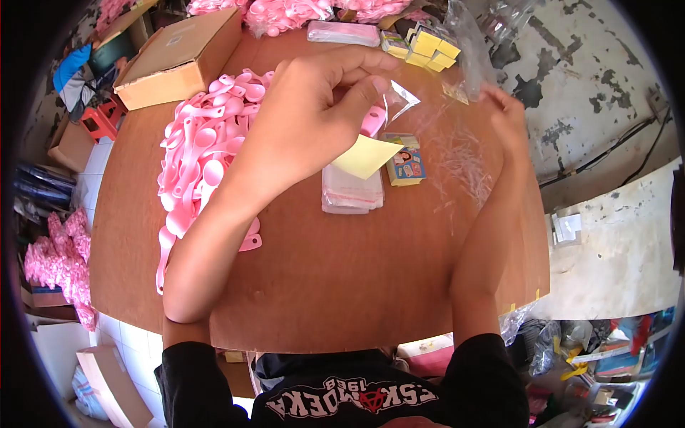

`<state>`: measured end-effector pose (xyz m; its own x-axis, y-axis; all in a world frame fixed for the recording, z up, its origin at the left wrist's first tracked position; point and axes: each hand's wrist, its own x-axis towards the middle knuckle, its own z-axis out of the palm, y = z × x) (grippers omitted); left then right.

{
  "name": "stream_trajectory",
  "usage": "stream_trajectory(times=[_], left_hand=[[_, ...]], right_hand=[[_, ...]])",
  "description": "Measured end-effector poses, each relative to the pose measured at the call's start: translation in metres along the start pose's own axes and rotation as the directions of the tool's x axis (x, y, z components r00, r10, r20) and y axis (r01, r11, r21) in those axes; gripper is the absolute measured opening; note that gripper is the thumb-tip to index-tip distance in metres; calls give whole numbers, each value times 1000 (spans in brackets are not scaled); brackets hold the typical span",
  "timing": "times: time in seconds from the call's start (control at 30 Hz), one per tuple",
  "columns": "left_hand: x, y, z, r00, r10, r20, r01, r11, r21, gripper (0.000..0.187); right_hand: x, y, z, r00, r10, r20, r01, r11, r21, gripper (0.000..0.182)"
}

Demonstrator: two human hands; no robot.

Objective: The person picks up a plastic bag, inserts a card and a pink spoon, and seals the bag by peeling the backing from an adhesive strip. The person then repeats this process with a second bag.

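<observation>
My left hand (314, 114) is closed over the table, gripping a clear plastic bag (405, 103) with a pink spoon (373, 121) showing in it. A yellow card (367, 155) juts out below that hand. Under it lies a stack of clear bags (351, 192), beside a small pile of printed cards (407, 167). Out to the right, my right hand (505, 121) is raised with its fingers curled together at the tips; I cannot tell what is in them. Left of my left forearm spreads a heap of pink spoons (207, 135).
A cardboard box (175, 57) stands at the table's back left. Along the back are bagged pink spoons (282, 14), a packet of bags (344, 33) and yellow card stacks (428, 46). Thin plastic strips (464, 164) litter the right side. A person (75, 78) is at far left.
</observation>
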<state>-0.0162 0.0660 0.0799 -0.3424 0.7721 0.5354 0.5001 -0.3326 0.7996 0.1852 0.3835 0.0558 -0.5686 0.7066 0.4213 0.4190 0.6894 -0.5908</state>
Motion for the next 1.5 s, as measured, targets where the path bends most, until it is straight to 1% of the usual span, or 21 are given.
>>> stream_trajectory(times=[0.03,0.07,0.13,0.2,0.23,0.3,0.33,0.37,0.43,0.5,0.63,0.7,0.87,0.93,1.07,1.13,1.17,1.27,1.33,1.43,1.5], left_hand=[[0,-2,1,1000,-5,8,5,1000,1,25],[0,-3,1,1000,5,20,-4,1000,-26,25],[2,-8,3,999,17,39,-15,999,-51,25],[4,-17,6,998,38,-52,-45,988,-150,25],[5,-15,5,998,40,-48,-46,988,-147,25],[4,-10,2,999,-9,38,14,994,-111,27],[4,-9,2,999,-7,40,11,994,-108,27],[4,-8,3,999,-20,24,23,991,-133,27],[3,-7,4,999,-34,9,35,987,-157,27],[3,-7,4,998,50,40,-38,964,-263,29],[5,-15,11,992,101,77,-61,910,-409,29],[5,-16,8,988,-9,153,55,952,-302,26],[7,-19,3,993,-51,108,80,958,-275,22],[8,-21,4,993,-66,93,90,954,-287,20],[9,-22,7,996,-26,82,49,953,-299,19],[8,-19,7,986,-167,26,162,892,-423,18],[9,-20,7,985,-170,23,164,893,-418,18],[10,-22,5,987,-160,-34,135,915,-381,21],[10,-22,2,995,-102,0,93,907,-410,24],[10,-20,-2,995,-97,15,93,882,-461,23],[9,-21,-5,997,-64,52,81,858,-507,22]], right_hand=[[-8,-29,-3,997,-61,-38,65,990,122,38],[-15,-53,-2,998,-50,-40,54,991,126,38],[-29,-95,1,969,-210,126,151,917,370,36],[-45,-124,4,843,-412,347,209,843,496,39],[-56,-141,4,844,-413,342,209,841,498,39],[-72,-169,10,821,-350,450,75,849,523,36],[-74,-172,21,875,-309,373,69,842,536,28],[-76,-175,28,875,-311,370,71,840,537,28],[-80,-180,35,940,-286,184,108,765,635,22],[-82,-180,35,943,-298,150,142,767,626,19],[-79,-176,35,944,-329,30,247,763,597,16],[-77,-174,33,947,-319,43,222,746,627,16],[-75,-175,26,950,-290,118,121,689,715,17],[-76,-174,24,947,-222,230,23,764,645,17],[-69,-165,28,939,-248,240,36,762,647,16],[-68,-164,30,953,-219,209,30,755,655,16],[-68,-164,30,952,-222,210,29,752,659,16],[-67,-163,31,951,-241,195,59,758,649,16],[-66,-161,34,952,-275,136,90,674,733,15],[-65,-158,33,928,-354,116,146,632,761,15],[-65,-155,32,919,-371,131,129,599,790,15]])
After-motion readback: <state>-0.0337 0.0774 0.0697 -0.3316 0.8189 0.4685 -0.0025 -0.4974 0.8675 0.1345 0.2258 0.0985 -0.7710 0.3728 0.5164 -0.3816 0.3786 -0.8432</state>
